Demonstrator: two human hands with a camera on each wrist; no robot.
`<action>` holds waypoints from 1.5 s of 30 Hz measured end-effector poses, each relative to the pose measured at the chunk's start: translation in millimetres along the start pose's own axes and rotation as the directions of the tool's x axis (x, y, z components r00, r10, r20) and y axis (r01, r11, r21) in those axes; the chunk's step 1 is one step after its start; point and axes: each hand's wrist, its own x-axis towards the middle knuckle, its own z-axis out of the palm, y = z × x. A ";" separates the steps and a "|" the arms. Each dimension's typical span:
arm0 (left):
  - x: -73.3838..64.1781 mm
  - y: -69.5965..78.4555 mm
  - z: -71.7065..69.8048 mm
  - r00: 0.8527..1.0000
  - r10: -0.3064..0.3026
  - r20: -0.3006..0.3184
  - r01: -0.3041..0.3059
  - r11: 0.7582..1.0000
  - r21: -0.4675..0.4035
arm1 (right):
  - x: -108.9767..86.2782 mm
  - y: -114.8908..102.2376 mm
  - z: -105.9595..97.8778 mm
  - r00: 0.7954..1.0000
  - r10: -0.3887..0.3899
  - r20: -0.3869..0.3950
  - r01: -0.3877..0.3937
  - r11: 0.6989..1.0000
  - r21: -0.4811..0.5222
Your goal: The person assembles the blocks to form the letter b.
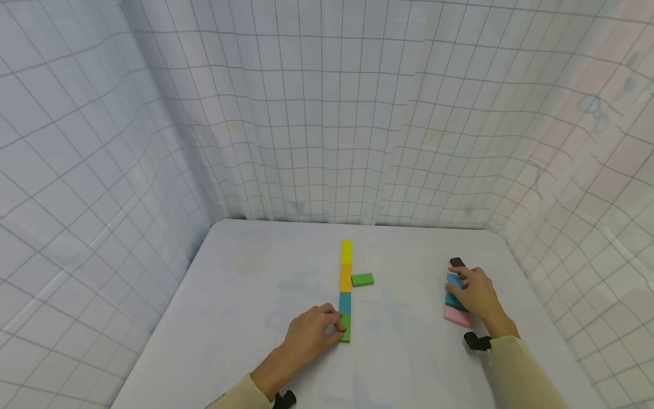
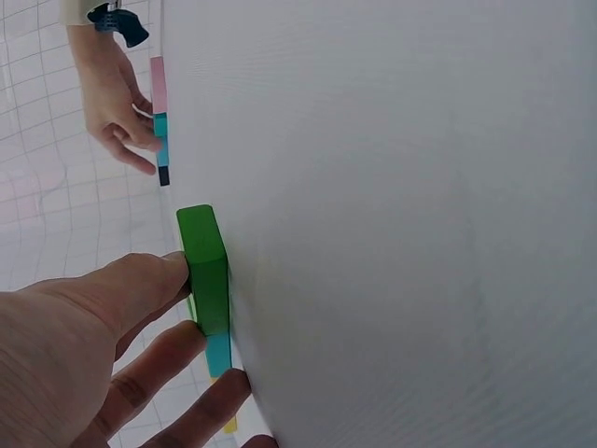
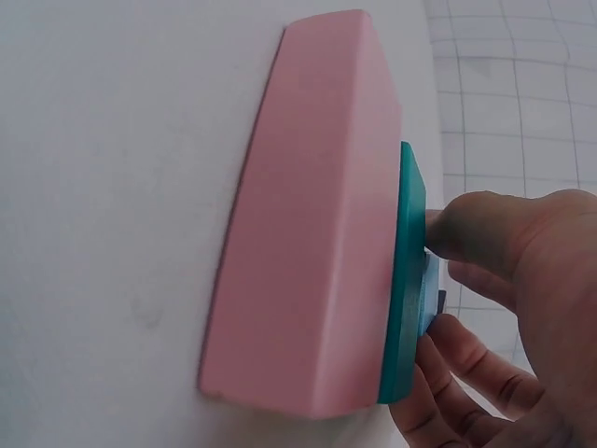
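I read the left hand [image 1: 315,332] at the near end of the centre row. Its fingers are bent, with only a small opening, and pinch the near green rectangular block [image 1: 346,332] by its left edge. Beyond this block, the row runs from near to far: blue-teal rectangular block [image 1: 345,303], orange rectangular block [image 1: 346,278], yellow rectangular block [image 1: 347,251]. The loose green rectangular block [image 1: 363,279] lies crosswise just to the right of the orange block; I cannot tell whether they touch.

I read the right hand [image 1: 477,292] at the right row. Its fingers are partly closed and grip the light-blue block [image 1: 453,279]. On its near side lie the dark-teal block [image 1: 455,303] and then the pink block [image 1: 457,316]; the dark brown block [image 1: 456,262] is at the far end. Both rows lie on the white counter [image 1: 398,363], in front of a white grid-patterned curtain [image 1: 327,125].
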 end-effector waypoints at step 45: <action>-1.1 -1.6 1.8 1.000 0.005 -0.003 -0.005 1.000 0.000 | 2.9 -12.5 5.8 0.999 -0.033 -0.039 0.034 0.999 0.023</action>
